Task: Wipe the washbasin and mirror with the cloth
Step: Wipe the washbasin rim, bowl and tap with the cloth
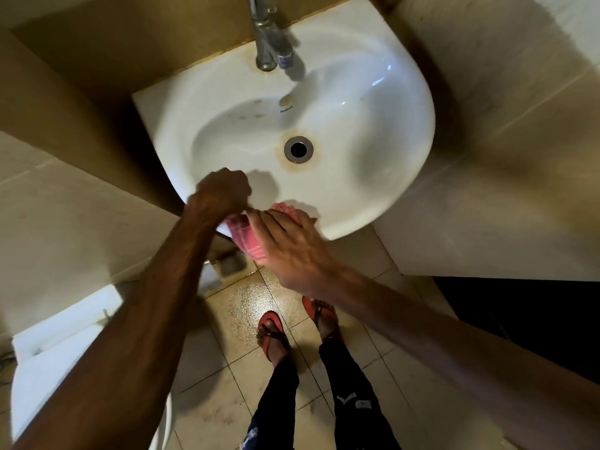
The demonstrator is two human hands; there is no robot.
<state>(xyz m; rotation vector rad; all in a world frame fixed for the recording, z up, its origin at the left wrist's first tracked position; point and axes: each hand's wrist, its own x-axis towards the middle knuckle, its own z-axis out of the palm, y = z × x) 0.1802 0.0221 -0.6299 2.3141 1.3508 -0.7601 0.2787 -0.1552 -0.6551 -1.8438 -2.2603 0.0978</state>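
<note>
Beige bathroom walls and a glossy tiled floor surround the white basin [406, 102], which fills the upper middle of the frame. We see the pink cloth [248, 237] draped over the basin's front rim, just below centre. Our left hand [224, 194] is curled and seems to grip the cloth's left end, though blur leaves this uncertain. Our right hand [287, 246] lies flat on it, fingers straight and pressing. We judge the cloth light, soft and limp, so it will bunch and is best held spread under a flat palm. The glazed basin looks hard and slick. We count one cloth, one basin, one tap [269, 43], one drain [298, 149] and two sandals [271, 329]. No mirror shows.
</note>
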